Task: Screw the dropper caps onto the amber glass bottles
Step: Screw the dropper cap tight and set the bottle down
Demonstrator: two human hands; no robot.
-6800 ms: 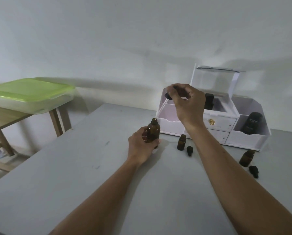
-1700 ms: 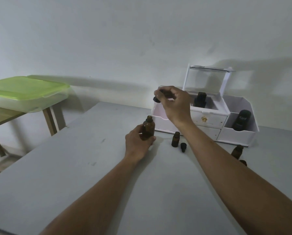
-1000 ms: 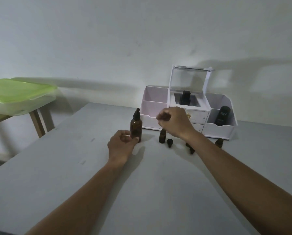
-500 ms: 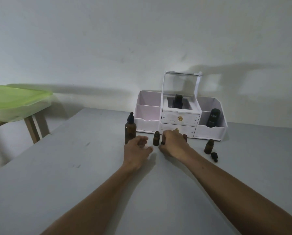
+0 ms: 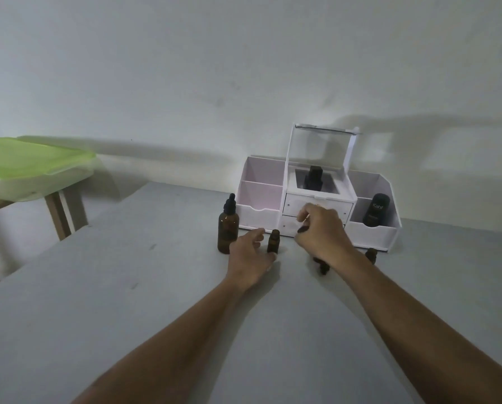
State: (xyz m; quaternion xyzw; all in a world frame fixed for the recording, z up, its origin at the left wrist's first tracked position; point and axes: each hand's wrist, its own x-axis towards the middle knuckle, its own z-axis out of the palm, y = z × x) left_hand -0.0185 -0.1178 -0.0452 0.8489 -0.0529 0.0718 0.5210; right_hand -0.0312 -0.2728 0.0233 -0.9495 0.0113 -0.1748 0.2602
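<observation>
A large amber bottle (image 5: 228, 230) stands on the grey table with its black dropper cap on, free of both hands. Just right of it is a small open amber bottle (image 5: 274, 240); my left hand (image 5: 248, 258) is curled around its base, thumb in front. My right hand (image 5: 322, 234) hovers a little to the right and pinches a small black dropper cap (image 5: 302, 228) in its fingertips. Another black cap (image 5: 322, 266) lies under my right wrist. A second small amber bottle (image 5: 371, 254) peeks out behind my right forearm.
A white organizer (image 5: 261, 196) with open lid stands against the wall behind the bottles; it holds a black bottle (image 5: 375, 209) on the right and another (image 5: 313, 177) in the middle. A green-lidded box (image 5: 25, 164) rests on a wooden table at left.
My left hand let go of the large capped bottle and moved right to the small bottle. My right hand picked a small cap off the table and lifted it.
</observation>
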